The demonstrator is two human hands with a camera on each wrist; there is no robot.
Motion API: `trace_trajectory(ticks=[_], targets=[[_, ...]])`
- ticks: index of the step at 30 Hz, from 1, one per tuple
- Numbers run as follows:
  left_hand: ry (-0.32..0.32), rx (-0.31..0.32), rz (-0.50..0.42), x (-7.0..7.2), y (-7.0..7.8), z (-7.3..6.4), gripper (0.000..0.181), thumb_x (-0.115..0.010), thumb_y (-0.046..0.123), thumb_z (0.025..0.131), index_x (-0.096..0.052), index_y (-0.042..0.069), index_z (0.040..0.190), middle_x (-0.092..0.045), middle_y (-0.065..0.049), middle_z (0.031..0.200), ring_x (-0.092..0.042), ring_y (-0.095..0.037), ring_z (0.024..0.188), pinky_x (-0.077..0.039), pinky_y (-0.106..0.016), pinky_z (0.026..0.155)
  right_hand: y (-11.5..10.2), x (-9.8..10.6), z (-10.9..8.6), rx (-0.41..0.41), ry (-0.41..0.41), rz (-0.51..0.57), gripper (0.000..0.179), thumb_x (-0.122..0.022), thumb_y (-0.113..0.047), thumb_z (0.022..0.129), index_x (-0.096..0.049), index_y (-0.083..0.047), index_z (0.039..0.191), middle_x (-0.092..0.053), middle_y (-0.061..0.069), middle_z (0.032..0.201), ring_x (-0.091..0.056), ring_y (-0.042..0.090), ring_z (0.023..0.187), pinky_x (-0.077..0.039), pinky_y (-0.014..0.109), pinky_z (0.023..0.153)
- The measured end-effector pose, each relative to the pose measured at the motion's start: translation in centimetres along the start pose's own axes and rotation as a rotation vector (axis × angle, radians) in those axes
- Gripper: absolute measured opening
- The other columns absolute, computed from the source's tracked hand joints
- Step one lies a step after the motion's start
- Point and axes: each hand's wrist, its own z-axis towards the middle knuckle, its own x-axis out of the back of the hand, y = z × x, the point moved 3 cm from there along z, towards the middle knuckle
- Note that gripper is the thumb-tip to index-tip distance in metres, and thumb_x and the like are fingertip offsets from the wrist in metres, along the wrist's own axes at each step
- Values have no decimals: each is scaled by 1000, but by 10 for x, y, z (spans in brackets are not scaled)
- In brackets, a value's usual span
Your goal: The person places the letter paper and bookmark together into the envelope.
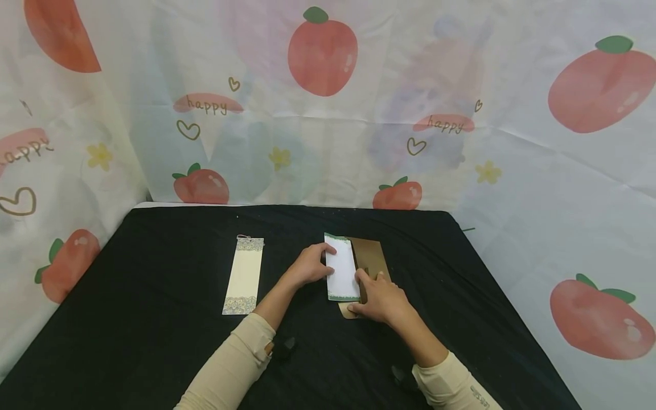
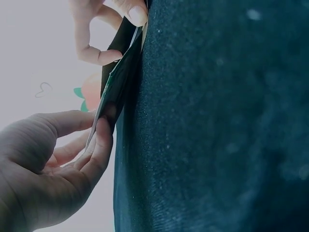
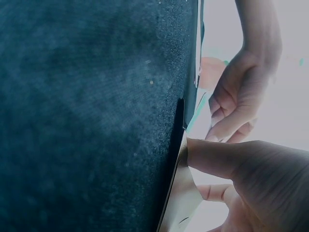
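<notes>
A white card (image 1: 340,279) with green patterned ends lies over the left part of a brown paper envelope (image 1: 373,255) in the head view. My left hand (image 1: 309,265) pinches the card's left edge; in the left wrist view the thumb and fingers of that hand (image 2: 58,164) are on opposite sides of the card (image 2: 105,96). With its thumb near the lighter flap at the bottom, my right hand (image 1: 381,297) grips the envelope. The right wrist view has the right hand's (image 3: 256,179) thumb and a finger on the brown paper (image 3: 181,198). The card hides part of the envelope.
To the left lies a cream bookmark (image 1: 243,277) with patterned ends and a string at its top. A black cloth (image 1: 154,319) covers the table. Behind and at both sides hangs a white curtain (image 1: 338,148) printed with fruit.
</notes>
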Motion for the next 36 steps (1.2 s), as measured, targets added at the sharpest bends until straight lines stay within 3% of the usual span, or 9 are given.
trace_trajectory(ticks=[10,17,26,36], targets=[[1,44,-69,-3,-2,2,49,-81,-11,79,-65,-4,125,-56,-19,113,-68,-22,67,-59,-30,60,0,1,0,10,7,1,65,-87,-47,82,-54,-17,129,-60,27,114,-64,38,85,-53,55,65],[22,25,-63,-3,-2,5,37,-78,-7,84,-69,-4,120,-58,-16,105,-68,-19,63,-58,-29,59,0,1,-1,18,15,0,65,-88,-45,81,-53,-17,128,-59,24,107,-61,34,79,-53,52,62],[43,26,-47,-2,-1,7,38,-80,-5,84,-70,-3,121,-59,-15,103,-68,-18,64,-58,-29,60,0,2,-1,12,4,-2,65,-86,-48,82,-53,-17,129,-60,32,121,-65,41,90,-53,55,65],[70,25,-20,-2,-3,10,32,-79,-1,86,-72,-1,117,-60,-9,94,-63,-15,63,-54,-27,61,0,1,0,10,4,1,65,-86,-46,82,-54,-16,130,-61,28,116,-65,41,90,-53,56,67]])
